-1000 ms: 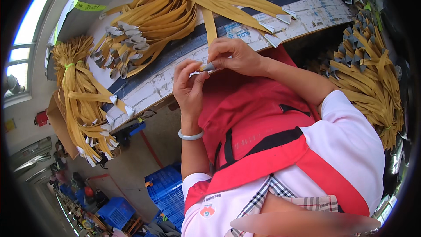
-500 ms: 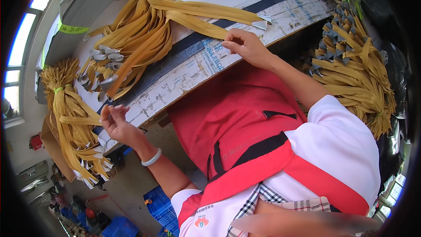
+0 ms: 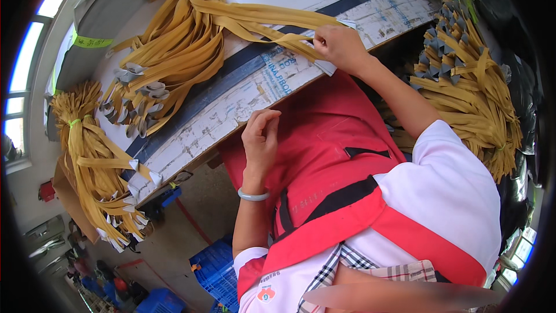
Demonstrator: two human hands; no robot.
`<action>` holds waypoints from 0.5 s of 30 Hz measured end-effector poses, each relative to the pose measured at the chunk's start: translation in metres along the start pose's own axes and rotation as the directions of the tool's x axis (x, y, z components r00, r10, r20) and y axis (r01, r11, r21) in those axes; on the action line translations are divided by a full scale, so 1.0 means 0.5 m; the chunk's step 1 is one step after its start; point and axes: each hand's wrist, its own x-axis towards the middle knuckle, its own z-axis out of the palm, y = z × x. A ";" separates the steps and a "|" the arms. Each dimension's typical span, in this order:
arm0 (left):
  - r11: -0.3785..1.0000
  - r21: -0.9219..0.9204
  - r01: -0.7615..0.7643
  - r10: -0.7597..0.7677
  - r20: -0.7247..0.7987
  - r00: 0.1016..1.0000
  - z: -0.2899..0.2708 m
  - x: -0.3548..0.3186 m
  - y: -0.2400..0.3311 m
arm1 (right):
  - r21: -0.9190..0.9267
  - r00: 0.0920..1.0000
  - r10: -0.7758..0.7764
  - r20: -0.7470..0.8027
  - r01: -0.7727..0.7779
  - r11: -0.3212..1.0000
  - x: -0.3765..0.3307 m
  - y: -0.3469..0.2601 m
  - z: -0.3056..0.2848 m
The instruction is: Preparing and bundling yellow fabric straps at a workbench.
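My right hand (image 3: 341,48) is closed at the front edge of the table, its fingers pinching a flat ochre strap (image 3: 292,40) near the end. A white tab (image 3: 326,68) hangs just below those fingers. The strap runs left to a large tied bundle of ochre straps (image 3: 188,52), whose lower ends carry silvery-white tabs. Off the table edge, above my red apron (image 3: 324,139), is my left hand (image 3: 260,140), its fingers curled together. Whatever they hold, if anything, is too small or hidden to name.
Another tied strap bundle (image 3: 87,156) hangs over the table's left end. At the right lies a pile of ochre straps (image 3: 472,104) with grey tips. A dark strip (image 3: 347,4) crosses the worn white tabletop (image 3: 399,11). Blue crates (image 3: 215,272) stand below.
My left hand has moved right, from beside the left bundle to in front of my apron. My right hand has shifted slightly right and up, and the strap end has moved with it.
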 end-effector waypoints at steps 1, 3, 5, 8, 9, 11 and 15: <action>0.999 0.015 -0.038 0.039 -0.057 0.998 0.016 0.008 0.011 | 0.005 1.000 -0.009 0.003 0.009 1.000 -0.001 -0.029 -0.017; 0.997 0.035 -0.069 0.072 -0.117 0.990 0.036 0.026 0.035 | 0.451 0.951 -0.026 0.310 -0.122 0.884 -0.036 -0.107 -0.047; 0.927 0.232 -0.294 0.338 -0.184 0.923 0.040 0.050 0.055 | 0.645 0.903 -0.162 0.397 -0.149 0.750 -0.058 -0.143 -0.040; 0.898 0.275 -0.342 0.370 -0.053 0.928 0.019 0.064 0.057 | 0.731 0.850 -0.159 0.503 -0.320 0.602 -0.055 -0.162 -0.029; 0.898 0.281 -0.337 0.366 -0.055 0.929 0.010 0.065 0.059 | 0.744 0.808 -0.149 0.570 -0.431 0.511 -0.050 -0.165 -0.027; 0.976 0.086 -0.199 0.204 -0.058 0.977 -0.009 0.071 0.062 | 0.743 0.785 -0.159 0.598 -0.469 0.478 -0.040 -0.161 -0.021; 0.952 0.178 -0.249 0.247 0.031 0.968 -0.040 0.084 0.050 | 0.712 0.732 -0.193 0.653 -0.508 0.484 -0.024 -0.162 -0.012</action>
